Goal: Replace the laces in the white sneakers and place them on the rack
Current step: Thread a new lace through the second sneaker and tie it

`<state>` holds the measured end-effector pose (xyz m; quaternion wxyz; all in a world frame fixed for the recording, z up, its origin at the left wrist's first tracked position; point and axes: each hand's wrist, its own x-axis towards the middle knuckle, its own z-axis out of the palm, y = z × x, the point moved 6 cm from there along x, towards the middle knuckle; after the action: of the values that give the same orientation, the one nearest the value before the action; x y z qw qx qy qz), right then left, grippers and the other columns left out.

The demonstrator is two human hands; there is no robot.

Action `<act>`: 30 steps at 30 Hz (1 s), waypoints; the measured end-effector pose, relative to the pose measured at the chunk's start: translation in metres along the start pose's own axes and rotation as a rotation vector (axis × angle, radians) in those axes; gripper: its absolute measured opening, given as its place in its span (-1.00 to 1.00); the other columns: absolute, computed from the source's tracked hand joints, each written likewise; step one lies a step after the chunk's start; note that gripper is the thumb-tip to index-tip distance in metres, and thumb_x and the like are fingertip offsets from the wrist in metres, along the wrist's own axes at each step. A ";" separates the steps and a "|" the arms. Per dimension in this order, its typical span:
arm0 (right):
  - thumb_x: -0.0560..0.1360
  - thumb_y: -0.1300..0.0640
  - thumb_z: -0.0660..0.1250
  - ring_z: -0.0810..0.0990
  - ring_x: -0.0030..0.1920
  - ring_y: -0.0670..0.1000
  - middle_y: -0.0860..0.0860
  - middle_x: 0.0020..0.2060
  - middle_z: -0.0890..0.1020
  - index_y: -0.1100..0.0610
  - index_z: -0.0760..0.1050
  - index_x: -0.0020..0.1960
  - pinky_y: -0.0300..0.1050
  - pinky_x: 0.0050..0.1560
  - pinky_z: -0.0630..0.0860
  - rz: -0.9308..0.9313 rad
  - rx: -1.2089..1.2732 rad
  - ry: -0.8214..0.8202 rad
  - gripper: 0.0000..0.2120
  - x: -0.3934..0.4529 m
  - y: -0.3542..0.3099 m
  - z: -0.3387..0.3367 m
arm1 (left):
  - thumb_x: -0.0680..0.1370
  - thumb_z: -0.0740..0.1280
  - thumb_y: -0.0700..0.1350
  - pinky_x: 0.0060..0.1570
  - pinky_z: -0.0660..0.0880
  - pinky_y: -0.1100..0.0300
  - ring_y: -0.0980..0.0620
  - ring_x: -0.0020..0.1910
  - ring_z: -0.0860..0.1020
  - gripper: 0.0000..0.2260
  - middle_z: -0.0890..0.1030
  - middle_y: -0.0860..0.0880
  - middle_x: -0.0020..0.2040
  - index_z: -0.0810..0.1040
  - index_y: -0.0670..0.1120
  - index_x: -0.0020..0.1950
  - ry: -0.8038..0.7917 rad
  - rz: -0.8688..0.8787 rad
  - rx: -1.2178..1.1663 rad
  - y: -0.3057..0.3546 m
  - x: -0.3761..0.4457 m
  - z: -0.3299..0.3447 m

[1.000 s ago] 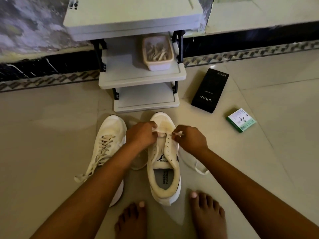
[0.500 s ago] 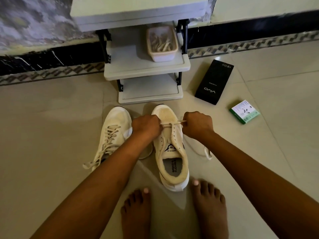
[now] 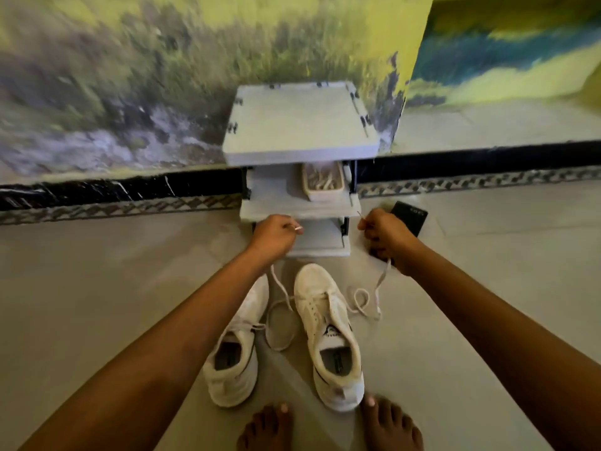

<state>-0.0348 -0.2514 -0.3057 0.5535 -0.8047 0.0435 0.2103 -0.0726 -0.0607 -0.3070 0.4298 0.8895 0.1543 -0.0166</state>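
Both hands up and apart, each clenched on one end of the flat white lace [image 3: 379,281]. Left hand [image 3: 273,236] pinches its end, pale aglet tip poking out past the fingers; right hand [image 3: 385,237] is fisted round the other end, a short bit of tip sticking up above the knuckles.

Lace runs down from each fist to the right-side white low-top sneaker [image 3: 328,333], which stands on the pale tiled floor [image 3: 97,304] between the forearms, toe toward the rack. It appears to pass only through the lowest eyelets near the toe; the upper rows look empty. Slack loops lie on the floor on both sides of that shoe.

Judgement: step in hand is evening out the two ends after the first pass. To do it well, pull both ends to matching length, keep the lace flat and untwisted across the toe bar, and hold the shoe from sliding. Then cross and feed eyelet by eyelet.

Forearms extended forward and spread, wrists roughly level, fists well above the shoe.

Second white sneaker [image 3: 234,353] sits just left of it, touching or nearly so; its lacing is partly hidden by the left forearm.

Grey three-tier plastic shoe rack [image 3: 302,125] stands against the wall just beyond the shoes. Its middle shelf carries a pale rectangular tub of laces [image 3: 322,183]. Black flat box [image 3: 408,219] lies on the floor behind the right hand. Bare feet at the bottom edge.
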 end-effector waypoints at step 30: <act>0.45 0.32 0.38 0.53 -0.32 0.04 0.13 -0.33 0.58 0.22 0.56 -0.24 -0.11 -0.20 0.56 -0.857 0.339 0.201 -0.89 -0.199 -0.317 -0.094 | 0.49 0.35 -0.26 -0.14 0.41 0.26 0.06 -0.25 0.51 -0.91 0.67 -0.08 -0.07 0.60 -0.09 -0.17 0.525 0.533 -0.433 0.310 -0.140 -0.229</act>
<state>-0.0921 -0.2482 0.0758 0.7070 -0.6649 -0.2055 -0.1260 -0.1401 -0.1014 0.0958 0.5420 0.7616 0.0230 0.3544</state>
